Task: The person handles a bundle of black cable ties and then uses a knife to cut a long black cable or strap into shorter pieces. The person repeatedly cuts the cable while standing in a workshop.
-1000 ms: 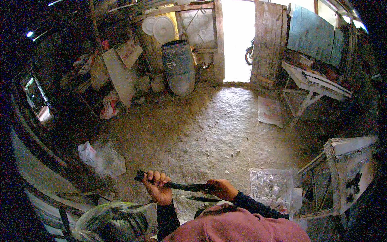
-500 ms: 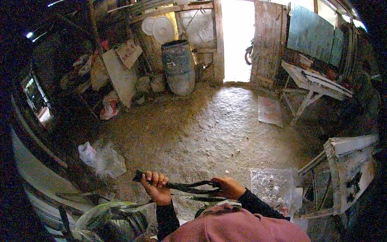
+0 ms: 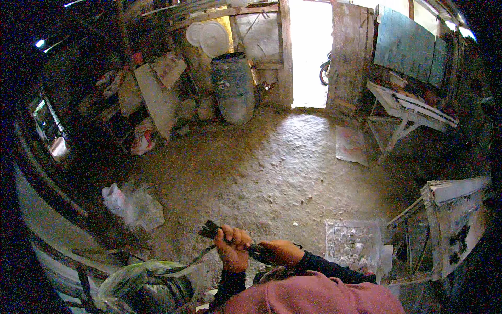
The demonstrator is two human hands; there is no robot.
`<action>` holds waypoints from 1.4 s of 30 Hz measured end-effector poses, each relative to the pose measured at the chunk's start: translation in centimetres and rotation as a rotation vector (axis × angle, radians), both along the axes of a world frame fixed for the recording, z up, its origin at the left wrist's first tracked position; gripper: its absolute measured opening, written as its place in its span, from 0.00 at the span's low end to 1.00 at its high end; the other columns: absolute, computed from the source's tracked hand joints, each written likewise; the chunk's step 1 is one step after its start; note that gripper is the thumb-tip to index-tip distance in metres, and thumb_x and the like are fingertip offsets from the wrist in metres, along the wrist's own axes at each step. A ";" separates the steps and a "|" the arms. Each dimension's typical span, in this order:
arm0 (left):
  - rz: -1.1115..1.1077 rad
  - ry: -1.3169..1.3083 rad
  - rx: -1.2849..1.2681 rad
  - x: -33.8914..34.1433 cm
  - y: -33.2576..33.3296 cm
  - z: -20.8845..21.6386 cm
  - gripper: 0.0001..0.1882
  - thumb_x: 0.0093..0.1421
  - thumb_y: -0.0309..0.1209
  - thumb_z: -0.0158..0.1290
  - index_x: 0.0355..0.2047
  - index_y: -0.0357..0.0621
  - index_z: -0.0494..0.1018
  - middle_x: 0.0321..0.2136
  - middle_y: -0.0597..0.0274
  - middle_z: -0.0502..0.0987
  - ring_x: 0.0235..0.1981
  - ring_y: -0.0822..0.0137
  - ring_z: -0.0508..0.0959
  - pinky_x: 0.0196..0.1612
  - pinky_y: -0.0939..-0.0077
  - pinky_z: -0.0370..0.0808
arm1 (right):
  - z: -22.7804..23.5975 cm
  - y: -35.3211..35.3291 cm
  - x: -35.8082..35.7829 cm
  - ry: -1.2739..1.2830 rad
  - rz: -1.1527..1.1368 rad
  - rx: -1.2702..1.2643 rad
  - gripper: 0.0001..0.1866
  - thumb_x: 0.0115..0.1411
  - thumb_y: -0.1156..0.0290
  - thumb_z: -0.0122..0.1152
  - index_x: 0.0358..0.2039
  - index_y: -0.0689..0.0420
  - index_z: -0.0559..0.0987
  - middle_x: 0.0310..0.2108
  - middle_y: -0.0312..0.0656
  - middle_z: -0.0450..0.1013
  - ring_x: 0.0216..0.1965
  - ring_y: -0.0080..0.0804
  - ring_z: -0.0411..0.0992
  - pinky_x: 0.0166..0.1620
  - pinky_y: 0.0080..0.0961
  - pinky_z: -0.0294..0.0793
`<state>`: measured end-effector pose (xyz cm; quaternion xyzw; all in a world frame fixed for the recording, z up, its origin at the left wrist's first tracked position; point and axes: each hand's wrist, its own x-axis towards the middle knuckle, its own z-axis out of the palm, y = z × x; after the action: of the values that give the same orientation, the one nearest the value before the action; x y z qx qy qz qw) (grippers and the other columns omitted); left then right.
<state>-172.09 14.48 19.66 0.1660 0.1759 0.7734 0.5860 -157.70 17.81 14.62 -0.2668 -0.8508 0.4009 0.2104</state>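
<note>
A bundle of black strips (image 3: pixel 210 229), perhaps straps, stretches between my hands in front of my chest. My left hand (image 3: pixel 232 250) is closed around it near its blunt far-left end, which sticks out past the fingers. My right hand (image 3: pixel 283 253) grips the same bundle farther right, close beside the left; its fingertips are partly hidden. One thin dark strand runs from beside my left hand down toward a bundle wrapped in clear plastic (image 3: pixel 133 275), at my lower left.
Crumpled plastic bags (image 3: pixel 133 206) lie on the earthen floor to the left. On the right are a littered sheet (image 3: pixel 355 238) and a whitish wooden frame (image 3: pixel 455 225). A blue drum (image 3: pixel 232 89) stands at the back, left of the bright doorway (image 3: pixel 311 52); a slatted wooden table (image 3: pixel 410 107) is beyond right.
My left hand has moved right with the bundle's end, and my right hand slightly left, so they are closer together. The looped strips between them now appear gathered up.
</note>
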 end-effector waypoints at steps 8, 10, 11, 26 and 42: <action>0.134 -0.135 0.042 -2.9 0.5 0.5 0.16 0.58 0.43 0.38 0.17 0.52 0.55 0.09 0.73 0.51 0.11 0.77 0.52 0.19 0.80 0.57 | 1.3 1.3 2.7 -0.295 -0.051 0.142 0.13 0.50 0.60 0.52 0.36 0.51 0.69 0.22 0.48 0.70 0.23 0.50 0.69 0.24 0.38 0.66; 0.113 -0.183 0.074 -3.5 0.6 0.4 0.15 0.58 0.42 0.38 0.17 0.52 0.55 0.10 0.73 0.51 0.12 0.77 0.52 0.20 0.80 0.57 | 1.4 1.7 3.0 -0.186 -0.042 0.131 0.14 0.51 0.58 0.51 0.34 0.52 0.69 0.21 0.48 0.69 0.22 0.51 0.68 0.24 0.39 0.66; 0.131 -0.189 0.071 -3.8 0.6 0.3 0.15 0.58 0.42 0.38 0.17 0.52 0.56 0.10 0.73 0.51 0.12 0.77 0.52 0.20 0.80 0.58 | 1.3 1.8 3.2 -0.258 -0.039 0.098 0.14 0.52 0.57 0.50 0.34 0.52 0.69 0.21 0.49 0.69 0.23 0.51 0.68 0.24 0.40 0.65; 0.110 -0.378 0.067 -5.8 1.0 -3.2 0.11 0.57 0.39 0.42 0.21 0.50 0.62 0.12 0.72 0.55 0.16 0.75 0.57 0.26 0.78 0.62 | 2.8 1.6 4.6 0.010 0.075 -0.155 0.16 0.56 0.70 0.46 0.47 0.54 0.64 0.30 0.51 0.69 0.28 0.48 0.68 0.29 0.34 0.67; 0.427 -0.073 -0.676 -5.4 2.5 -9.3 0.29 0.47 0.39 0.50 0.49 0.45 0.56 0.56 0.54 0.51 0.59 0.61 0.48 0.57 0.57 0.39 | 3.4 1.2 5.0 -0.362 -0.359 0.180 0.11 0.51 0.75 0.42 0.36 0.53 0.69 0.24 0.47 0.68 0.29 0.45 0.69 0.27 0.37 0.68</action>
<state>-177.48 17.00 10.40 -0.1040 0.4298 0.7817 0.4397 -152.66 18.96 17.99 -0.4610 -0.8458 0.2256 0.1454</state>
